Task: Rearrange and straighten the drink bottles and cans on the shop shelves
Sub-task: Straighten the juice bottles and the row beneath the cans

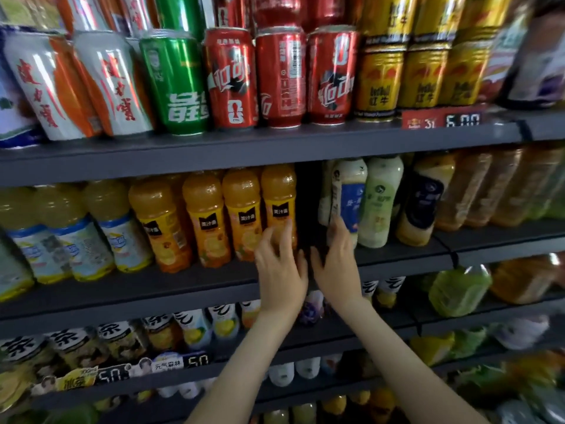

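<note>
The middle shelf (183, 280) is carrying the row being worked on. The white bottle (350, 200) is standing on it, seeming to lean slightly out of line. Left of the white bottle a dark gap (307, 203) is opening into the shelf, and across it the nearest orange bottle (279, 197) is closing off a row of the same kind.

The right hand (334, 264) is reaching up with fingers nearly straight and lying against the lower left side of the white bottle. It is touching, not wrapping. The left hand (281, 270), just left of the white bottle, is holding its fingers half curled with the tips at the orange bottle's label. It looks like contact and not a grip, though blur is making that hard to settle.

The likely trouble is tipping. A flat-fingered push low on the white bottle could be rocking it into the pale green bottle (382, 203) touching it on the right, and that one could knock the dark-labelled bottle (423, 203) beyond. A push towards the gap would be sending it over with nothing to catch it. Either bottle could also slide off the shelf's front edge, which shows no lip.

Above the white bottle, the red cans (281, 78) are standing on the next shelf up with labels turned different ways — the low shelf board is limiting how high a bottle can be lifted. Below it, smaller bottles (223, 322) are filling the lower shelf under both forearms. Above and right of the white bottle, a red price tag (443, 120) is clipped to the upper shelf's edge.
</note>
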`<state>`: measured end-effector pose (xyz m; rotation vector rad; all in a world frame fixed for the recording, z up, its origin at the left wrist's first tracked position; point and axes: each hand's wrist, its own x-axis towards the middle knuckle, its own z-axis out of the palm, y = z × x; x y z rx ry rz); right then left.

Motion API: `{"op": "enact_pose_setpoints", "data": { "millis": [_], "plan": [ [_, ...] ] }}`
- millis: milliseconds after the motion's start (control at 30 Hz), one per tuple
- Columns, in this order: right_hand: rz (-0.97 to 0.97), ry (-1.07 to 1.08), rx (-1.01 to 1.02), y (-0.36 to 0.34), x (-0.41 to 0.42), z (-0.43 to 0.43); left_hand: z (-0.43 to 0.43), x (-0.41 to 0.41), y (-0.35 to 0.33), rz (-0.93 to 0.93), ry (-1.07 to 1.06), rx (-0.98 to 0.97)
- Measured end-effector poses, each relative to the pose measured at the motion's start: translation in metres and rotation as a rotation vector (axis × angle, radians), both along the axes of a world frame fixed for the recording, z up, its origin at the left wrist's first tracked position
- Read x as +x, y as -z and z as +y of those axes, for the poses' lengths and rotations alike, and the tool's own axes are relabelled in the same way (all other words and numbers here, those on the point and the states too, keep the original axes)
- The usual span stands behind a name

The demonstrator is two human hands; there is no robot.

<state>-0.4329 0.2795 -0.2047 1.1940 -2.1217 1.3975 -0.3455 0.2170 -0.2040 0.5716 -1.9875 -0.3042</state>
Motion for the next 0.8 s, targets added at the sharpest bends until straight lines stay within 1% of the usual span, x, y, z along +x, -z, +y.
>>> {"op": "enact_pose_setpoints", "data": {
  "millis": [67,133,233,367,533,700,800],
  "plan": [
    [-0.059,0.087,-0.047,-0.001,-0.017,0.018,0.008,-0.019,-0.004,-0.042,0.132,0.049],
    [-0.104,0.165,-0.043,-0.002,-0.035,0.036,0.015,-0.038,-0.008,-0.065,0.218,0.08],
    [-0.104,0.208,0.017,-0.004,-0.06,0.052,0.021,-0.064,-0.011,-0.072,0.254,0.154],
    [-0.167,0.118,0.062,-0.008,-0.079,0.054,0.025,-0.089,-0.008,-0.112,0.251,0.256],
    [-0.151,0.123,0.072,-0.009,-0.099,0.049,0.029,-0.101,-0.008,-0.17,0.173,0.299],
    [-0.236,-0.061,0.115,-0.012,-0.121,0.055,0.034,-0.108,-0.009,-0.151,0.152,0.329],
    [-0.22,-0.153,0.172,-0.015,-0.131,0.068,0.045,-0.116,-0.008,-0.094,0.104,0.364]
  ]
}}
